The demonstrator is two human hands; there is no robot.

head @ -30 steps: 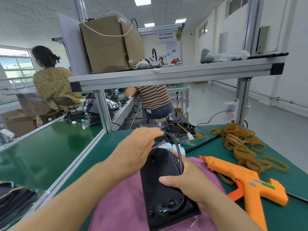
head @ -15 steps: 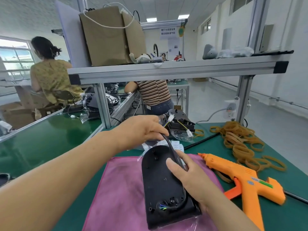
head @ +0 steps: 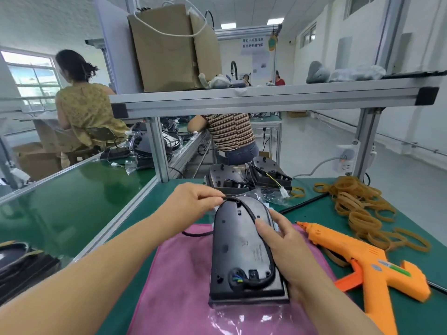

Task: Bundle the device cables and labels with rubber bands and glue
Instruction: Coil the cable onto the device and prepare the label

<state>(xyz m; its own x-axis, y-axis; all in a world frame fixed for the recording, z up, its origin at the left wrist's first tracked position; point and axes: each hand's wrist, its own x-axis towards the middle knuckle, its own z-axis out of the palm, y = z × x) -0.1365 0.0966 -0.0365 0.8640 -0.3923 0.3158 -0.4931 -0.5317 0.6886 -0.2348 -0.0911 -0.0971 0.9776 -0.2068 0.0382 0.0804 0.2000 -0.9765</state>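
Two hands work on our black device (head: 238,250), which lies on a pink cloth (head: 179,281) on the green surface (head: 154,204). We pinch its black cable (head: 260,229) with the fingers (head: 214,199) of our left hand (head: 193,204) at the device's far end. Our right hand (head: 285,245) holds the device's right side, and its thumb presses the cable down. An orange glue gun (head: 362,259) lies just beside the cloth on the right, with a heap of rubber bands (head: 358,204) behind it.
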